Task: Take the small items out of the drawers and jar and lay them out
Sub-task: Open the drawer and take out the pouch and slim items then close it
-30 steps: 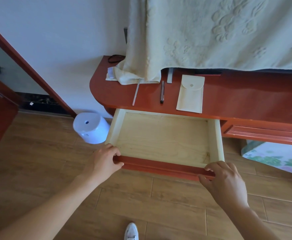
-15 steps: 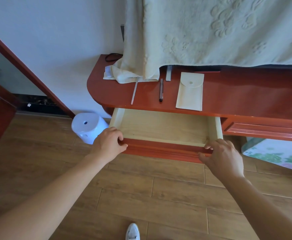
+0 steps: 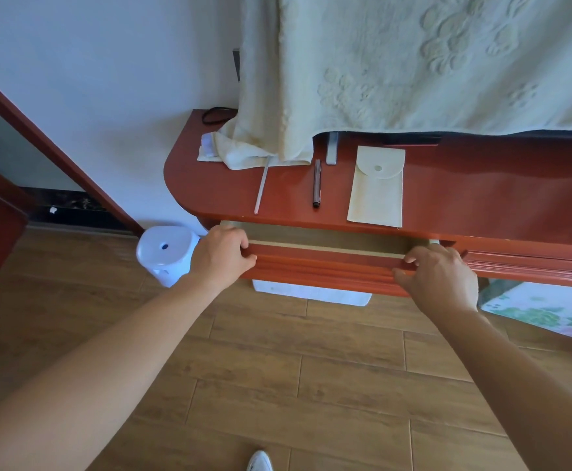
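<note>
A red wooden drawer (image 3: 325, 266) under the red desk top (image 3: 481, 192) stands only a narrow gap open, with a strip of its pale inside showing. My left hand (image 3: 221, 254) grips the left end of the drawer front. My right hand (image 3: 439, 273) holds the right end of it. On the desk top lie a thin silver stick (image 3: 261, 188), a dark pen (image 3: 317, 183), a small metal bar (image 3: 332, 153) and a cream flap pouch (image 3: 377, 188). No jar is in view.
A cream embossed cloth (image 3: 413, 69) hangs over the back of the desk. A white plastic stool (image 3: 165, 253) stands on the wooden floor left of the drawer. A second drawer front (image 3: 532, 263) is at the right, a floral box (image 3: 546, 311) below it.
Both hands have pushed the drawer inward from wide open to nearly shut. The items on the desk top have not moved.
</note>
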